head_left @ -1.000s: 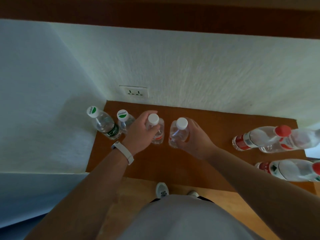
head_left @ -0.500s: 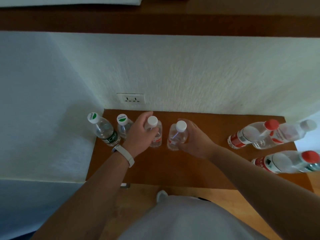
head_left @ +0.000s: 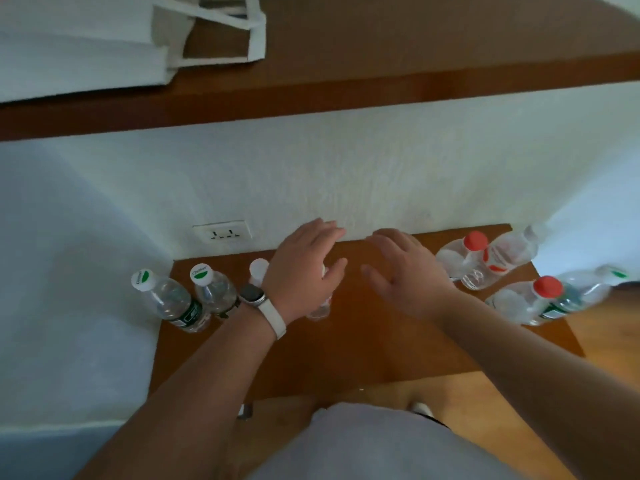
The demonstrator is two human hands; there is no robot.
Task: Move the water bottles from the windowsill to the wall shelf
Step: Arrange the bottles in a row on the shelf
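Several clear water bottles stand on a low brown shelf (head_left: pixel 363 348) against the white wall. Two green-capped bottles (head_left: pixel 166 299) (head_left: pixel 213 289) are at its left end. A white-capped bottle (head_left: pixel 259 269) shows behind my left wrist, and the base of another bottle (head_left: pixel 318 310) peeks out under my left hand (head_left: pixel 304 268). At the right end stand two red-capped bottles (head_left: pixel 464 258) (head_left: pixel 533 301) and two clear-capped ones (head_left: pixel 512 251) (head_left: pixel 588 289). My right hand (head_left: pixel 403 271) hovers over bare shelf. Both hands have spread fingers and hold nothing.
A long brown ledge (head_left: pixel 381 88) runs across the wall above, with a white cloth bag (head_left: pixel 173 46) lying on its left part. A wall socket (head_left: pixel 223 233) sits just above the low shelf. Wooden floor (head_left: pixel 606 334) shows to the right and below.
Both hands have let go of the two white-capped bottles and lifted with fingers spread. The view has tilted up, bringing the upper ledge and bag into sight.
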